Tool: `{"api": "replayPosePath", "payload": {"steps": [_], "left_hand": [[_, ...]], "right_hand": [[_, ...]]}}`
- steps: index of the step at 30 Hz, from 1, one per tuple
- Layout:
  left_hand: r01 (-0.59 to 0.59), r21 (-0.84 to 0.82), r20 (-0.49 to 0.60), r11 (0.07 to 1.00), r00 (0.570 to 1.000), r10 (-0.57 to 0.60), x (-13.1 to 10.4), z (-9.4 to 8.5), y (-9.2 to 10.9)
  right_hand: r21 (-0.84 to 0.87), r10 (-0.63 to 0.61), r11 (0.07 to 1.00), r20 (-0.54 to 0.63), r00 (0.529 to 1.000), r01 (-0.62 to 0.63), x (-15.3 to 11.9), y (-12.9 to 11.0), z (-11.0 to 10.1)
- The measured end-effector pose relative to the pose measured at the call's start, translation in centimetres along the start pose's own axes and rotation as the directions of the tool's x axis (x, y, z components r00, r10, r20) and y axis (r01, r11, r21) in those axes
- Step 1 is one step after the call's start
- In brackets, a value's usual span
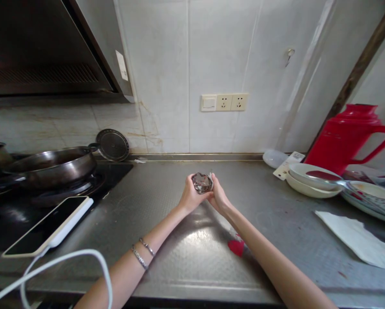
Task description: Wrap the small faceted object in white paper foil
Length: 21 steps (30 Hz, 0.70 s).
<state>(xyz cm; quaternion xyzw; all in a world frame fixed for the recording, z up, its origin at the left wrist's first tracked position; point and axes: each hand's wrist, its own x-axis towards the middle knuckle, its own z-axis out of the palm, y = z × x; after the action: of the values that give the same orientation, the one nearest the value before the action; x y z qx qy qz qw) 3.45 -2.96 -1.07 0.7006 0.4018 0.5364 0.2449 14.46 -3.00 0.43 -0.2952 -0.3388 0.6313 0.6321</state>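
Note:
A small see-through brownish glass [202, 183] with a wavy rim is held up over the metal counter, its mouth facing me. My left hand [192, 193] wraps around its left side and underside, fingers closed on it. My right hand [218, 195] is closed at its right side, with a bit of something white [211, 176] showing between the fingers and the glass; that may be tissue or cloth. The fingertips behind the glass are hidden. Under my right forearm lies a red item [236, 246], partly covered by the arm.
On the left, a steel pan [57, 165] sits on the black stove, with a phone [49, 227] and white cable near the edge. To the right stand a red thermos jug [349, 137], stacked bowls [313, 189], plates [369, 206] and a white paper sheet [356, 238].

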Motion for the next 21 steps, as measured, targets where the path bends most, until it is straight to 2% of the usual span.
{"api": "replayPosePath", "payload": {"steps": [4,8,10,12,17,19,21], "left_hand": [[0.05,-0.126,0.18,0.991,0.983,-0.027,-0.2,0.1,0.1],[0.156,-0.238,0.259,0.959,0.961,-0.092,0.1,0.4,-0.1],[0.191,-0.26,0.253,0.946,0.959,-0.124,0.3,0.6,-0.4],[0.175,-0.243,0.215,0.954,0.969,-0.123,0.5,0.7,-0.7],[0.001,-0.031,0.149,1.0,0.989,0.004,0.5,0.3,-0.3],[-0.02,0.053,0.111,0.998,0.994,0.014,0.4,0.0,0.2],[0.009,0.085,0.048,0.996,0.999,-0.013,0.4,-0.2,0.6]], "right_hand": [[-0.012,0.015,1.0,-0.05,0.999,-0.015,1.1,-0.2,-1.5],[-0.017,0.031,0.999,-0.11,0.993,-0.033,1.8,-0.6,-2.4],[-0.025,0.045,0.999,-0.131,0.99,-0.049,1.8,-0.8,-2.5],[-0.034,0.06,0.997,-0.133,0.989,-0.065,1.7,-1.0,-2.4],[-0.026,0.077,0.996,-0.105,0.991,-0.081,1.3,-1.2,-2.0],[-0.018,0.078,0.997,-0.097,0.992,-0.08,1.1,-1.2,-1.7],[-0.024,0.096,0.995,-0.055,0.994,-0.098,0.7,-1.0,-1.4]]}}
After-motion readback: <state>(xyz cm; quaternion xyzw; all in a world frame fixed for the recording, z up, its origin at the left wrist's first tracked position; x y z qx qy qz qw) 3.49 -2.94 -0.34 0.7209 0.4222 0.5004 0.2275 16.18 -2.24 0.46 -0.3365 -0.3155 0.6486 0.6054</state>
